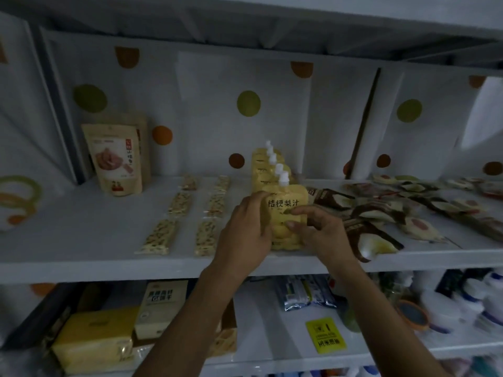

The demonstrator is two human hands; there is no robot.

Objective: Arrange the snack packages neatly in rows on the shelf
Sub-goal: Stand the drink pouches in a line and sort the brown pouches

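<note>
Left grip (246,229): my forearm reaches up from below, fingers curled round the left edge of the front pouch (288,194).
Right grip (318,232): fingertips pinch the same pouch's face and right side.
Front pouch: upright near the front edge of the shelf (81,240), long axis vertical, white spout up, print facing me. It heads a row of like pouches (265,164) running back.
Material: soft yellow plastic, bulged low. Shelf flat, white.

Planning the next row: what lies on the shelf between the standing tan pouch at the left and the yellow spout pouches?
Two rows of nut bars lie flat there, shown in the head view.
</note>
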